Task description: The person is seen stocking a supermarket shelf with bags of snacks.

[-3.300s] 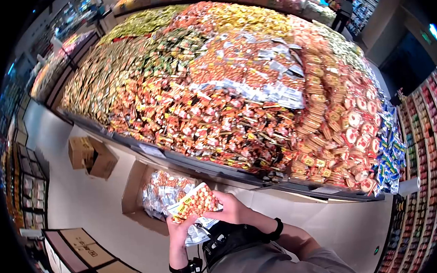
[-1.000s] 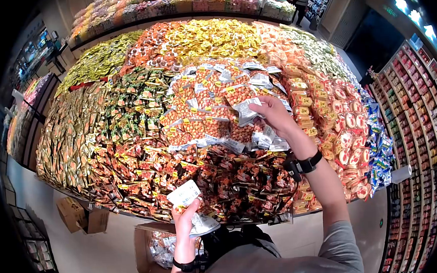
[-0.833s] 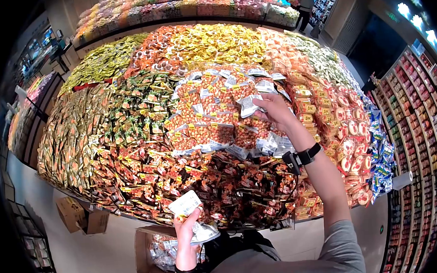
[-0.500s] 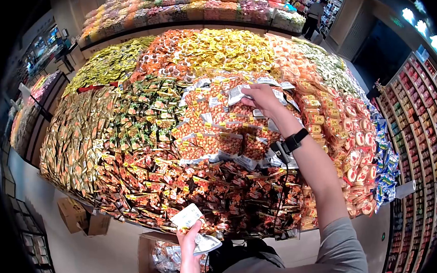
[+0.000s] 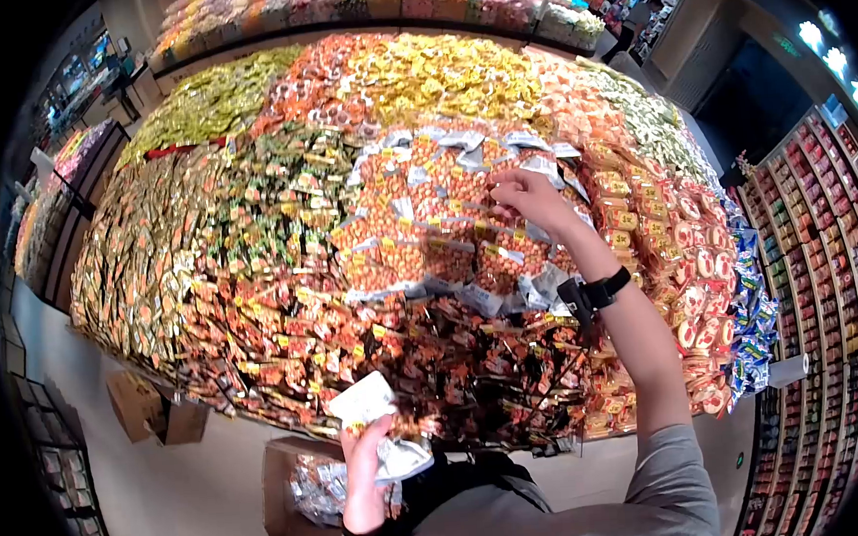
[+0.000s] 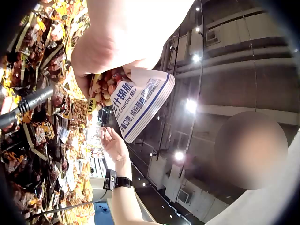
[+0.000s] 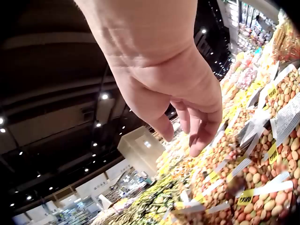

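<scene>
My left hand grips a packet of crunchy nut mix at the near edge of the display. White ends of packaging stick out above and below the fingers in the head view. Lettering reading "Crunchy Mix" shows on the packet in the left wrist view, with round nuts behind its clear part. Over the heap of matching nut packets hovers my right hand, holding nothing. Its fingers hang loosely bent above the packets in the right wrist view.
Dark-wrapped snacks fill the display's front, with bagged biscuits to the right. Below the edge stands an open carton containing more nut packets. Another cardboard box lies on the floor at left. Tall shelves line the right side.
Earlier both hands held packets over the carton. My right hand then reached onto the heap with a packet, and has since let it go there. My left hand still holds its packet.
</scene>
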A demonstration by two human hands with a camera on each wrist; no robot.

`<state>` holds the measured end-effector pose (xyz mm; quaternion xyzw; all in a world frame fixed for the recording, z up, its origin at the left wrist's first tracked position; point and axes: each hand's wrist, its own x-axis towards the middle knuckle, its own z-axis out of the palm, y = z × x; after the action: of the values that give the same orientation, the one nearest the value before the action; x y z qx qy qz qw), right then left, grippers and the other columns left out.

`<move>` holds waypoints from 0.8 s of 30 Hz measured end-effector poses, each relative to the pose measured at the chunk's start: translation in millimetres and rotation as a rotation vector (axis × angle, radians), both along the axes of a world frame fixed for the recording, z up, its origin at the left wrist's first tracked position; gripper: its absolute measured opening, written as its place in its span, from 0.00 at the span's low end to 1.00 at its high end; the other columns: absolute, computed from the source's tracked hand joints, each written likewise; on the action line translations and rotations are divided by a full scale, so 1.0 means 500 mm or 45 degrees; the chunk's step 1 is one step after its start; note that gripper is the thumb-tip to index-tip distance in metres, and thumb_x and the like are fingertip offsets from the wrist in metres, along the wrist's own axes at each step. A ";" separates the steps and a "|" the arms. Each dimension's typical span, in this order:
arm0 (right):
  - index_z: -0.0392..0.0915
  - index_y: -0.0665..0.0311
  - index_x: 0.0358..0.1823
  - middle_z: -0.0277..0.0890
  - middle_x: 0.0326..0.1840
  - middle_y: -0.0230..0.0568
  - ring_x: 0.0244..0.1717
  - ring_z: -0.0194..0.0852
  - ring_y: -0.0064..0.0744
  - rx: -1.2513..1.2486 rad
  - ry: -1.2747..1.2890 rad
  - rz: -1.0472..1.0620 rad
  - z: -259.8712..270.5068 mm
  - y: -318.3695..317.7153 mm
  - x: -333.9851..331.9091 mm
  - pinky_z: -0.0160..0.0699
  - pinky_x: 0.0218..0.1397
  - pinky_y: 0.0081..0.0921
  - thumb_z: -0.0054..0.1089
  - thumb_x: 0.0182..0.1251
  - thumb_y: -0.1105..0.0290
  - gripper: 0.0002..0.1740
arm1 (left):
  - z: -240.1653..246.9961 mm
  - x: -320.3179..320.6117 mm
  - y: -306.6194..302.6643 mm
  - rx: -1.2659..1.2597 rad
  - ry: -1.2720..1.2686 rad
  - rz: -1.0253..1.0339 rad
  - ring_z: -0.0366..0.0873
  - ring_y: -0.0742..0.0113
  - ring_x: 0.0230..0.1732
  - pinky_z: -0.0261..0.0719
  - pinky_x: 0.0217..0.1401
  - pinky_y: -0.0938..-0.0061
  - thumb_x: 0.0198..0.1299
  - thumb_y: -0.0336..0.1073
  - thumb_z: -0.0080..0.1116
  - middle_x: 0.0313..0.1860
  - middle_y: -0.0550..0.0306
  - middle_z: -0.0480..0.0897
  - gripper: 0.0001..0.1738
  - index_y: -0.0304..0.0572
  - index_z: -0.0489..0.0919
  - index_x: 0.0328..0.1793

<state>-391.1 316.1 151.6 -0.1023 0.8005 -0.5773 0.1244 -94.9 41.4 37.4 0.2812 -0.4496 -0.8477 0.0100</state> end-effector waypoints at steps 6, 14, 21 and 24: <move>0.74 0.69 0.59 0.82 0.46 0.41 0.42 0.82 0.26 0.381 -0.021 0.655 0.040 -0.075 0.239 0.81 0.43 0.23 0.62 0.71 0.63 0.21 | 0.084 -0.047 0.046 0.153 0.297 -0.301 0.85 0.64 0.48 0.84 0.53 0.70 0.62 0.21 0.53 0.51 0.50 0.84 0.20 0.30 0.76 0.61; 0.77 0.68 0.48 0.81 0.41 0.36 0.43 0.78 0.19 -0.050 -0.128 0.425 -0.028 -0.140 0.372 0.80 0.44 0.21 0.65 0.69 0.69 0.12 | 0.105 -0.058 0.083 0.009 0.388 -0.465 0.81 0.63 0.55 0.80 0.60 0.70 0.53 0.13 0.50 0.55 0.52 0.82 0.31 0.34 0.72 0.66; 0.75 0.66 0.40 0.79 0.32 0.32 0.33 0.75 0.16 -0.347 -0.022 -0.011 -0.028 -0.112 0.339 0.75 0.37 0.19 0.66 0.67 0.70 0.10 | 0.113 -0.049 0.054 0.079 0.387 -0.338 0.80 0.62 0.59 0.80 0.60 0.68 0.56 0.15 0.45 0.61 0.49 0.78 0.34 0.37 0.66 0.72; 0.72 0.64 0.40 0.78 0.32 0.29 0.32 0.73 0.14 -0.441 -0.084 -0.108 -0.010 -0.102 0.338 0.73 0.35 0.16 0.68 0.65 0.72 0.11 | 0.090 -0.040 0.044 0.087 0.326 -0.305 0.83 0.62 0.45 0.83 0.47 0.69 0.62 0.22 0.49 0.49 0.47 0.83 0.27 0.37 0.68 0.69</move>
<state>-222.2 265.0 146.5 -0.0693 0.6882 -0.7143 0.1068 -114.8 63.3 82.5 0.1158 -0.4459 -0.8865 -0.0433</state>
